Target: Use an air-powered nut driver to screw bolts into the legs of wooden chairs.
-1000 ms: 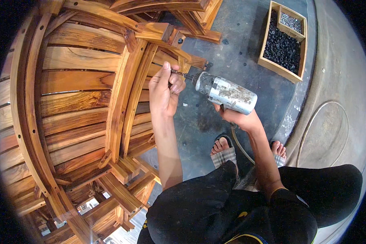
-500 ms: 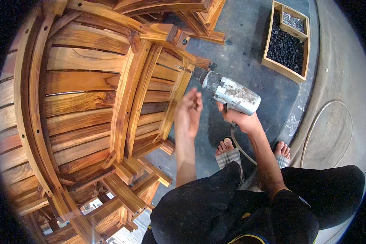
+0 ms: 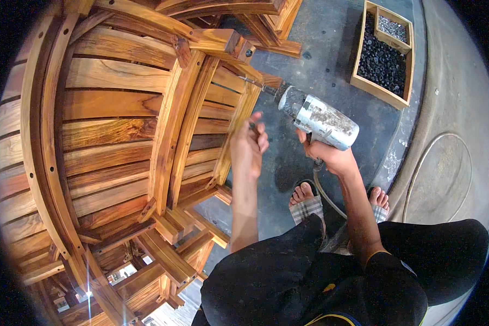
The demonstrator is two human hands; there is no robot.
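My right hand (image 3: 331, 157) is wrapped round the grip of a worn silver power drill (image 3: 326, 123). Its long thin bit (image 3: 251, 81) points left, its tip overlapping the frame of a slatted wooden furniture piece (image 3: 163, 136); whether it touches the wood I cannot tell. A pale cord or hose (image 3: 327, 196) runs down from the grip. My left hand (image 3: 248, 148) hovers below the bit, beside the frame's right edge. Its fingers are loosely bent and apart, with nothing visible in them.
A wooden box (image 3: 356, 81) at the far right holds dark small pieces, with shiny ones in a corner compartment. More wooden furniture (image 3: 277, 32) stands at the back. My sandalled feet (image 3: 304, 200) are on the dark floor mat (image 3: 331, 60). A hose (image 3: 409, 187) loops on the concrete.
My right hand and the drill have shifted slightly right and nearer to me. My left hand has moved a little left, its fingers more bent.
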